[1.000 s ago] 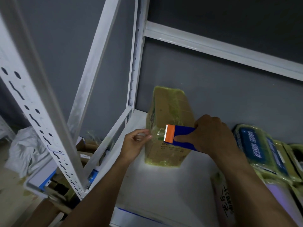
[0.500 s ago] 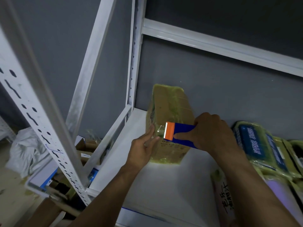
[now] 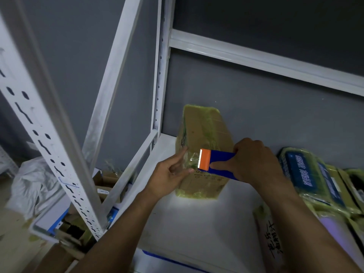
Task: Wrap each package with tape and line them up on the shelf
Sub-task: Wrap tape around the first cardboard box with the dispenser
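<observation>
A cardboard package (image 3: 204, 134) wrapped in yellowish clear tape stands upright on the white shelf (image 3: 197, 223), near its back left corner. My right hand (image 3: 254, 160) grips a blue tape dispenser (image 3: 220, 162) with an orange toothed blade, held against the package's front face. My left hand (image 3: 169, 174) has straight fingers pressed on the package's left front edge, on a strip of clear tape just left of the blade.
Several wrapped packages (image 3: 307, 174) lie at the shelf's right. A package with handwriting (image 3: 273, 239) lies under my right forearm. White shelf uprights (image 3: 159, 75) and a diagonal brace (image 3: 114, 75) stand left. Cardboard boxes (image 3: 106, 186) and a white bag (image 3: 33, 186) lie on the floor.
My left hand moved from a curled pose beside the package to flat fingers pressed on its left front edge. The dispenser stayed against the package.
</observation>
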The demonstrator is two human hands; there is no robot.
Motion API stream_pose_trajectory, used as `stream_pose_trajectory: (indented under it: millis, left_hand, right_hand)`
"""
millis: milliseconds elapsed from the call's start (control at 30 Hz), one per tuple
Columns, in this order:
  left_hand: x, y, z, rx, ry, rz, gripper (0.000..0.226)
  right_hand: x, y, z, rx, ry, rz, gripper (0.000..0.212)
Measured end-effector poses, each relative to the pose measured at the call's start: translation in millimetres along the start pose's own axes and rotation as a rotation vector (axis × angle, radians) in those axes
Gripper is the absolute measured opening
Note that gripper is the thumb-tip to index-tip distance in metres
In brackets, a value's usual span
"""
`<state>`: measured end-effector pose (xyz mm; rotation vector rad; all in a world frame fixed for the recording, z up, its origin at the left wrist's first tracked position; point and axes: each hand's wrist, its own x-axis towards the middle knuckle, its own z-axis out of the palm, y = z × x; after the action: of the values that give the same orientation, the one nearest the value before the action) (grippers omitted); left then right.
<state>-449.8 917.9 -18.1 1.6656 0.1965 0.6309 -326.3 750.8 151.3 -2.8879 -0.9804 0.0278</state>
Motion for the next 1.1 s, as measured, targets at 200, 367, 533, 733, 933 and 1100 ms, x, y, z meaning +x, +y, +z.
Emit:
stream_pose_trajectory:
  millis: [200, 367, 533, 733, 933, 1100]
  left_hand:
    - [10.2, -9.5, -3.6, -0.036, 0.092, 0.074, 0.043]
    - [19.6, -9.5, -17.5, -0.002, -0.034, 0.102, 0.041]
    - [28.3, 0.8, -29.4, 0.223, -0.12, 0.167, 0.038]
    - [32.1, 8.9, -26.1, 0.553, -0.062, 0.257, 0.042]
    - [27.2, -1.8, -23.3, 0.705, 0.002, 0.38, 0.032]
    - [28.0, 3.1, -26.5, 0.738, -0.004, 0.385, 0.032]
  right_hand:
    - [-0.5, -0.2, 2.3, -0.009, 0.0, -0.001, 0.08]
    - [-2.2, 1.2, 2.3, -0.002, 0.015, 0.0, 0.076]
    - [-4.1, 3.9, 2.8, 0.006, 0.029, -0.004, 0.076]
    - [-4.6, 6.3, 2.9, 0.018, 0.021, 0.003, 0.078]
    - [-6.1, 12.2, -1.4, 0.072, -0.014, -0.016, 0.075]
    - [-6.7, 28.2, -13.6, 0.109, -0.009, 0.021, 0.075]
